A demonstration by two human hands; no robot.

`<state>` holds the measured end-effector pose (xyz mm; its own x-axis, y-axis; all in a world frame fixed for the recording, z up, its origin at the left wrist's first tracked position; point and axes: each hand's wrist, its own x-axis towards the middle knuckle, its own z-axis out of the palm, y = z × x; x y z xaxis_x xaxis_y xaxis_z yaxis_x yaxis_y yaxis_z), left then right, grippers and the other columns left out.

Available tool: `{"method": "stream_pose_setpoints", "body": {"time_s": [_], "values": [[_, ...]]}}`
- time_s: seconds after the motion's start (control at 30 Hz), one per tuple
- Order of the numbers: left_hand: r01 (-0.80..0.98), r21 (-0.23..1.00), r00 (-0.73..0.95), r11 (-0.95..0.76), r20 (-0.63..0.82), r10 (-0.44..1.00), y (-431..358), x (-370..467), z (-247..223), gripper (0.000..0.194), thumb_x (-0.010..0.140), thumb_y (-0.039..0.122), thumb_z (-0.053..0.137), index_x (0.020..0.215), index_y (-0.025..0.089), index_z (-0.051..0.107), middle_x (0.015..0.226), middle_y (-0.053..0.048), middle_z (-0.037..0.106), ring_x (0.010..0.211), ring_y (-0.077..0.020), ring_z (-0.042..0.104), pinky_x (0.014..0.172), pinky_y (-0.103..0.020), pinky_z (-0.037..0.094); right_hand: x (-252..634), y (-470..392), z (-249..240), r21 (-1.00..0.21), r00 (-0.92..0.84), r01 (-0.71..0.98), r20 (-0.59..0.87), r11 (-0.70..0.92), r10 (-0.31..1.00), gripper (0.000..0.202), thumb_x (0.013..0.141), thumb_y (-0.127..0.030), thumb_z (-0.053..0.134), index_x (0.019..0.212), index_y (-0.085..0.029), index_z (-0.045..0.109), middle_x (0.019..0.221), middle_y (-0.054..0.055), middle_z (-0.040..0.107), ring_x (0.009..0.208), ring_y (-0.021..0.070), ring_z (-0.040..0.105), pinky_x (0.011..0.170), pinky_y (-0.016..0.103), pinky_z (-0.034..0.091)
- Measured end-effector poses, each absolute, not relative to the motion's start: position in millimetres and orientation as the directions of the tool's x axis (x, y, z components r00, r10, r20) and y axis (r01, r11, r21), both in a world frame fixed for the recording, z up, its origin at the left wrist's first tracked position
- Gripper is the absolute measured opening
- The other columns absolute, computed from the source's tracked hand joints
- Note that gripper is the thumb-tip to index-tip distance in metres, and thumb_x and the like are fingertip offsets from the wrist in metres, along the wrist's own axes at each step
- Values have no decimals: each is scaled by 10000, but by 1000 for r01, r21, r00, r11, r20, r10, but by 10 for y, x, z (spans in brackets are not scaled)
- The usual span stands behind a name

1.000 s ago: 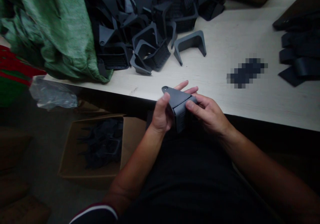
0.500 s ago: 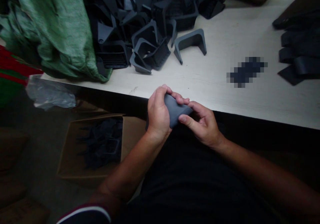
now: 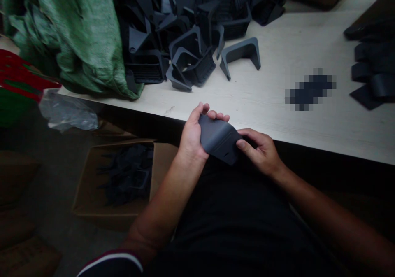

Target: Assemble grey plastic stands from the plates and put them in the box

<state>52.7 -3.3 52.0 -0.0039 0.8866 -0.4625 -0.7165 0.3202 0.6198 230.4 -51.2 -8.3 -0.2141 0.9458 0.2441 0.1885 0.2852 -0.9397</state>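
A dark grey bent plastic part [image 3: 217,135] is held between my two hands, just off the front edge of the table. My left hand [image 3: 195,135] cups its left side, with the thumb up and the fingertips curled over the far edge. At the right edge of the part, my right hand [image 3: 261,149] pinches it between thumb and index finger. One smooth face with a small slot turns towards me; the far side is hidden. A similar U-shaped grey part [image 3: 242,54] stands on the table beyond my hands.
A heap of grey plastic parts [image 3: 191,42] lies beside a green woven sack [image 3: 86,38] on the pale table [image 3: 308,124]. More dark parts [image 3: 375,71] lie at the right. Below left, a cardboard box [image 3: 83,190] holds several parts, near a clear plastic bag [image 3: 69,110].
The plastic part has been turned in my hands, so a broader face with a slot now shows. My right hand has shifted slightly right. The whole view has shifted a little.
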Motion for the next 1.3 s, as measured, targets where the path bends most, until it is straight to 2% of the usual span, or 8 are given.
{"method": "stream_pose_setpoints", "body": {"time_s": [0.1,0.23,0.33,0.7,0.9,1.13,1.2,1.3], "values": [[-632,710,-33,310,-424,905,44,454,401,274,1004,472,651,924,210,661,676,1,681,761,-215,740,897,-379,588,2285,-530,-101,-958,-82,174,217,229,973,359,1016,-558,666,965,-238,822,869,36,803,754,214,725,703,339,574],[-317,946,-175,62,-123,977,65,325,344,291,954,513,737,974,222,737,810,-48,773,866,-228,750,846,-305,535,2298,-499,22,-977,64,149,162,151,985,430,987,-606,692,804,-234,804,701,20,707,631,183,626,590,311,507],[-166,986,-1,8,-8,1000,18,278,385,341,962,544,728,920,210,775,832,-57,765,805,-207,709,755,-285,502,2296,-465,128,-987,62,107,123,116,990,444,950,-598,748,712,-224,782,636,9,646,579,157,556,532,287,450],[-133,985,175,108,-84,981,82,82,437,625,925,788,596,670,218,617,566,3,474,487,-134,418,470,-298,320,2167,-209,414,-982,-119,106,146,158,982,616,991,-568,714,539,-185,545,539,-44,383,514,84,338,467,261,255],[104,969,394,225,-248,885,93,-115,459,460,847,551,832,649,199,611,571,36,435,474,-96,348,453,-260,228,2191,49,397,-970,-410,225,-6,95,912,657,982,-682,658,569,-171,640,508,-38,442,471,88,376,446,269,227],[-178,982,-55,58,-69,996,36,-89,281,418,810,498,873,668,196,620,604,41,449,501,-90,376,463,-220,298,2383,226,493,-860,2,389,360,331,933,379,944,-570,784,890,-200,845,822,58,793,762,191,703,709,308,536],[-240,970,-220,-44,-10,975,30,-85,267,394,819,477,873,697,188,634,652,33,492,553,-89,430,505,-200,361,2433,199,511,-919,80,303,286,251,955,400,919,-589,808,875,-192,841,811,72,798,739,194,721,721,320,573],[-249,961,-323,-119,33,946,24,-62,262,343,833,456,870,770,182,674,713,21,556,616,-94,487,556,-189,417,2375,84,470,-998,-79,51,-44,-40,996,462,859,-627,853,930,-171,840,860,95,821,724,194,755,696,305,609]]}}
